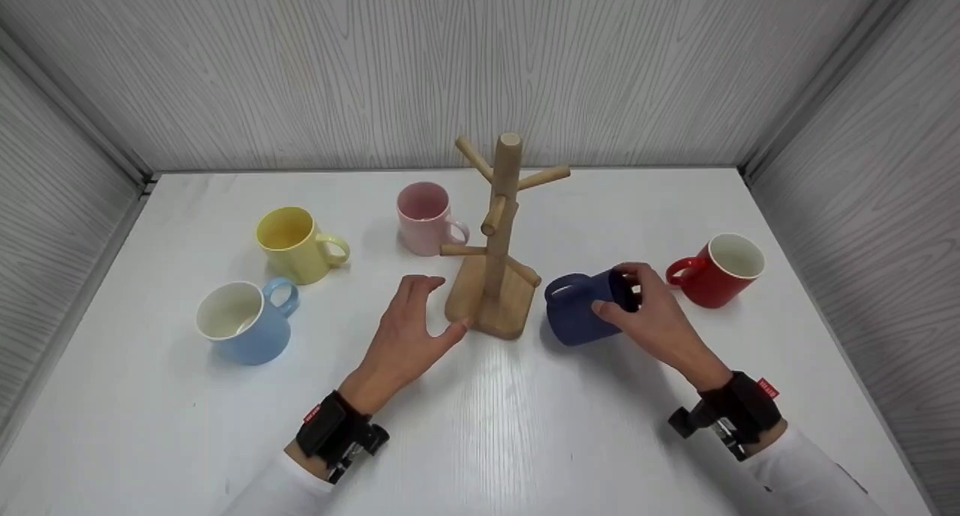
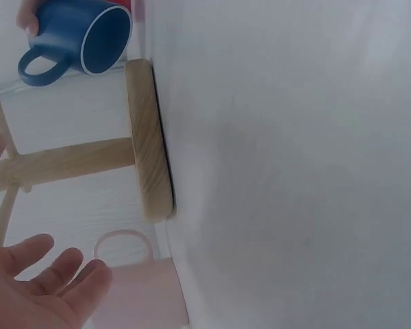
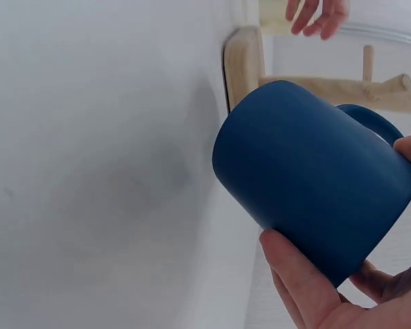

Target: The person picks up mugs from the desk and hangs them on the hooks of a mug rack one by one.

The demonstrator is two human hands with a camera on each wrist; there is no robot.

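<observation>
A wooden mug tree [image 1: 496,238] with several pegs stands mid-table on a square base [image 2: 149,154]. My right hand [image 1: 651,313] grips a dark blue mug [image 1: 583,306] just right of the base, tilted on its side and lifted, handle toward the tree. The mug's blue body [image 3: 315,175] fills the right wrist view, with my thumb and fingers [image 3: 298,277] curled round it. My left hand [image 1: 409,336] hovers open beside the base's left edge, fingers spread and relaxed [image 2: 51,284], thumb close to the wood. In the left wrist view the blue mug [image 2: 79,38] shows above the base.
A pink mug [image 1: 426,217] stands behind the tree to the left. A yellow mug [image 1: 294,244] and a light blue mug [image 1: 244,321] sit at the left, a red mug [image 1: 718,270] at the right. Grey panel walls enclose the white table [image 1: 525,426].
</observation>
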